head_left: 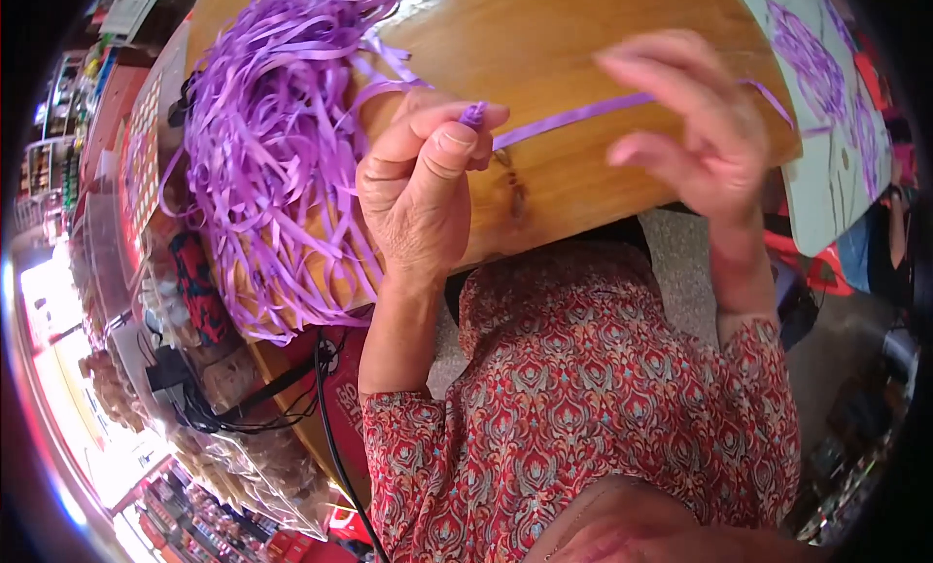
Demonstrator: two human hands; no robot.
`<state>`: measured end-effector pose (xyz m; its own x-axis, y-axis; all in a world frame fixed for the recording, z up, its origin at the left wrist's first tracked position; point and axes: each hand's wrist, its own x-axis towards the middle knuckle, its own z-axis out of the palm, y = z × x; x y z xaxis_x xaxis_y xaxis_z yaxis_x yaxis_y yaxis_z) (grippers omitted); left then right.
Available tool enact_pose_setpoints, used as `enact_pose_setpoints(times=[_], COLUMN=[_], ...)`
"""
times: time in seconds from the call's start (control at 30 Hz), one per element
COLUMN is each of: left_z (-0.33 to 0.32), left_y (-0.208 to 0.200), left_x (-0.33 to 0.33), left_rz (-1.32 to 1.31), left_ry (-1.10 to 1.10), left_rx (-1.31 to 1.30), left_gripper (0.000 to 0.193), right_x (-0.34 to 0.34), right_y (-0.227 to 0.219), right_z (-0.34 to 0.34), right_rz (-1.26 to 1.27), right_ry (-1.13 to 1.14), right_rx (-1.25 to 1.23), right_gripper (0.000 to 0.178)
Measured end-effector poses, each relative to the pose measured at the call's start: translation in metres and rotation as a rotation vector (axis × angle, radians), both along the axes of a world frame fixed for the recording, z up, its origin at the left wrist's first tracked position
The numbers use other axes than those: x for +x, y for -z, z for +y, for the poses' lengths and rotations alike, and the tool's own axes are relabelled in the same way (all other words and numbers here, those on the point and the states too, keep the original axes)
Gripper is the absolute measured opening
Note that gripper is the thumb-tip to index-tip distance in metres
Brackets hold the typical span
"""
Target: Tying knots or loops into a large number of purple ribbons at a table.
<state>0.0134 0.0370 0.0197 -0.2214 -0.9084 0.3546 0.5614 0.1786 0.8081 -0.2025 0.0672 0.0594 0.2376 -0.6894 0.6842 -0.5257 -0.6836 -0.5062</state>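
Observation:
Between the thumb and fingers of my left hand [416,186] is pinched a small folded or rolled knob of purple ribbon [473,114]. From it a flat ribbon strip [573,114] stretches to the right over the table, passing behind my right hand. My right hand [708,125] hovers at the right, slightly blurred, thumb and fingers apart with nothing seen between them. Just left of my left hand lies a big tangled heap of purple ribbons [277,145], some strands running up to that hand. What the inner fingers of my left hand press on is hidden.
The wooden table [544,38] has its near edge in front of me. At the right, a pale surface [846,189] bears more purple ribbon pieces [812,62]. Black cables [204,407] and plastic bags [258,475] crowd the left side. A person's arm [896,228] shows at far right.

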Motion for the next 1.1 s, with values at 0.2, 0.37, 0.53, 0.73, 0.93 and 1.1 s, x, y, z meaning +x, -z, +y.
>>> enact_pose_setpoints(times=[0.2,0.37,0.53,0.73,0.93,1.1], left_z=[0.004,0.009,0.007,0.008,0.007,0.009], left_y=[-0.005,-0.001,0.001,0.003,0.003,0.006], left_x=[-0.006,-0.007,-0.009,-0.009,-0.01,-0.012], left_rz=[-0.224,-0.175,-0.213,-0.255,-0.334,-0.384], left_ry=[-0.038,-0.023,-0.062,-0.099,-0.171,-0.226], left_rx=[-0.219,-0.169,-0.232,-0.239,-0.388,-0.414], left_gripper=[0.016,0.015,0.014,0.015,0.014,0.016], right_x=[0.03,0.035,0.039,0.041,0.041,0.038], right_y=[0.004,0.012,0.014,0.017,0.016,0.016], right_z=[-0.025,-0.021,-0.02,-0.019,-0.017,-0.015], right_rz=[-0.133,-0.202,-0.195,-0.212,-0.196,-0.134], right_ry=[-0.26,-0.33,-0.292,-0.273,-0.277,-0.233], right_rx=[-0.055,0.008,-0.028,-0.04,-0.113,-0.174], right_gripper=[0.042,0.037,0.036,0.035,0.029,0.026])
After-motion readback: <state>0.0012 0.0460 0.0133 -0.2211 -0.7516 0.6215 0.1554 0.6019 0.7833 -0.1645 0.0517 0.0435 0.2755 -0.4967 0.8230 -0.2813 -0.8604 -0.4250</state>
